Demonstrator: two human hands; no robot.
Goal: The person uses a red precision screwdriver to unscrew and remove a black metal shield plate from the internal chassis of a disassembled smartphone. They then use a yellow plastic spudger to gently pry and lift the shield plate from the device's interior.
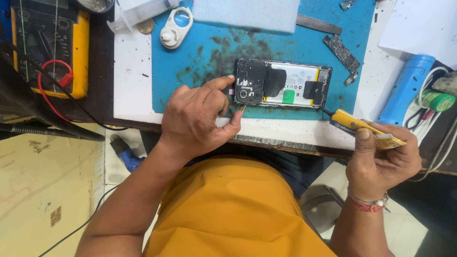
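Observation:
An opened smartphone [283, 84] lies back-side up on a blue work mat [209, 52], its battery, black shields and camera module exposed. My left hand [197, 119] rests at the phone's left end, index finger on the top corner and thumb under the bottom corner, pinching a tiny pink-tipped part. My right hand [381, 154] hovers off the bench edge to the right, holding a yellow-handled screwdriver [366, 127] whose dark tip points toward the phone's lower right corner.
A yellow multimeter [47, 43] with red and black leads sits at far left. A white round tool [175, 28], a white cloth [247, 14], a loose circuit board [342, 51] and a blue cylindrical tool [405, 88] surround the mat. A soldering iron [47, 129] lies at left.

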